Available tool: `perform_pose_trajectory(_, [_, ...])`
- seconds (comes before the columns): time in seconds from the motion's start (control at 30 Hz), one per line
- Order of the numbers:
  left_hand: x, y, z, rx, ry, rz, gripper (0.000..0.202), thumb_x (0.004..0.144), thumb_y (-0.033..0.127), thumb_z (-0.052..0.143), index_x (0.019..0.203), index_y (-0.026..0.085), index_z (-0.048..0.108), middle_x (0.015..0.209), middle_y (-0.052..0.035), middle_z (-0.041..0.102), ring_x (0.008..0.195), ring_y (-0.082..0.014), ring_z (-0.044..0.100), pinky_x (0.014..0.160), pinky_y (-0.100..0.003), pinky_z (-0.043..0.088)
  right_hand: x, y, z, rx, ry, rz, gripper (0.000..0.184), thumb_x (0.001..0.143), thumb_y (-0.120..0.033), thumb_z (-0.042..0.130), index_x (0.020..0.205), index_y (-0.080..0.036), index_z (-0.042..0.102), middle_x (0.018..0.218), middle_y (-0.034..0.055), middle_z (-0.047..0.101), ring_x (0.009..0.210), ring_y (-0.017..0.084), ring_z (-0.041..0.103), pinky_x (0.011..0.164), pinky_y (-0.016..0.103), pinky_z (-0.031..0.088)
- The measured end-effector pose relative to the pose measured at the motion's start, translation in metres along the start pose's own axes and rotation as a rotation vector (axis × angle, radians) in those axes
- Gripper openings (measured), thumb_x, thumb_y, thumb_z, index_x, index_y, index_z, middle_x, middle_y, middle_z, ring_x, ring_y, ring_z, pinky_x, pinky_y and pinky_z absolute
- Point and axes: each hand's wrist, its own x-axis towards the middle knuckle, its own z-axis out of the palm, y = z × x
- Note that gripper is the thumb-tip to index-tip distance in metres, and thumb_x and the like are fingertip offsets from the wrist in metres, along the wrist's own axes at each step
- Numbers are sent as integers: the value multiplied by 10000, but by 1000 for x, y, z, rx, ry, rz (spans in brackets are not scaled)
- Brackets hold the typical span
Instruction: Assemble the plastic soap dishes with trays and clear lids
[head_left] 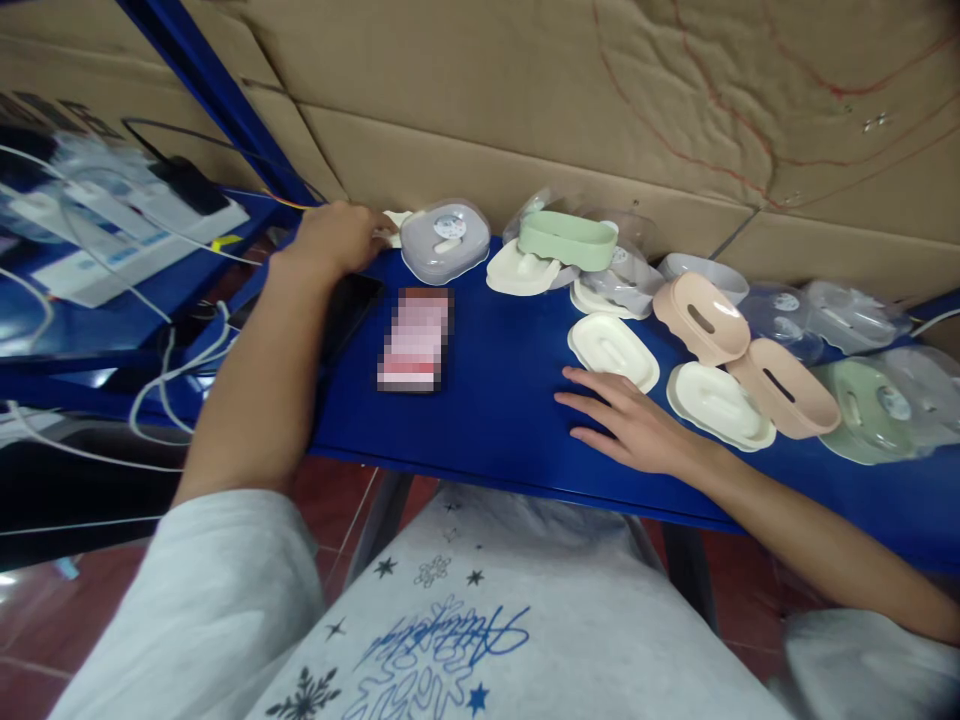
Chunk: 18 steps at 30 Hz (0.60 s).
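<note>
My left hand [339,236] reaches to the back left of the blue table [495,400], its fingers closed on a small cream piece [394,224] beside a grey lidded soap box [444,240]. My right hand [626,420] lies flat and open on the table, fingers spread, just below a cream inner tray [613,349]. To its right lie another cream tray [720,404], two pink box shells [780,385] and a green shell [568,238] resting on a cream tray.
A phone [415,338] lies face up left of centre, a dark one [346,312] under my left forearm. Clear lids [855,312] and a green box [870,410] crowd the right end. Cardboard lines the wall. Cables and power strips [112,235] sit on the left shelf.
</note>
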Motion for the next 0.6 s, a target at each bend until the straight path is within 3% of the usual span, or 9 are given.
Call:
perform_pose_trajectory(0.13, [-7, 3, -5, 60, 105, 19, 814, 944, 892, 345, 1322, 254, 683, 1398, 33, 660, 1161, -265, 428, 1121, -563, 295, 0, 1, 1, -8, 4, -7, 429, 1106, -338, 592, 1509, -191, 606, 1622, 194, 550, 1447, 360, 602, 1158, 610, 559])
perform_pose_trajectory(0.3, [-3, 3, 0, 68, 146, 50, 884, 900, 942, 261, 1191, 240, 714, 1320, -11, 682, 1073, -271, 414, 1073, -601, 314, -1, 1, 1, -12, -4, -10, 415, 1103, -336, 597, 1481, -168, 631, 1615, 206, 552, 1444, 365, 602, 1154, 613, 559])
perform_pose_trajectory(0.43, [5, 1, 7, 52, 166, 97, 910, 881, 953, 183, 1187, 283, 717, 1319, -1, 670, 1150, -293, 397, 1123, -639, 234, 0, 1, 1, -17, 0, -15, 400, 1102, -336, 599, 1465, -174, 644, 1606, 200, 563, 1429, 363, 613, 1142, 613, 564])
perform_pose_trajectory(0.6, [2, 7, 9, 42, 218, 156, 953, 907, 902, 94, 1332, 267, 664, 1386, 15, 658, 1267, -302, 366, 1216, -678, 51, 0, 1, 2, -19, 6, -18, 388, 1103, -330, 595, 1455, -178, 651, 1594, 194, 576, 1418, 355, 619, 1136, 607, 567])
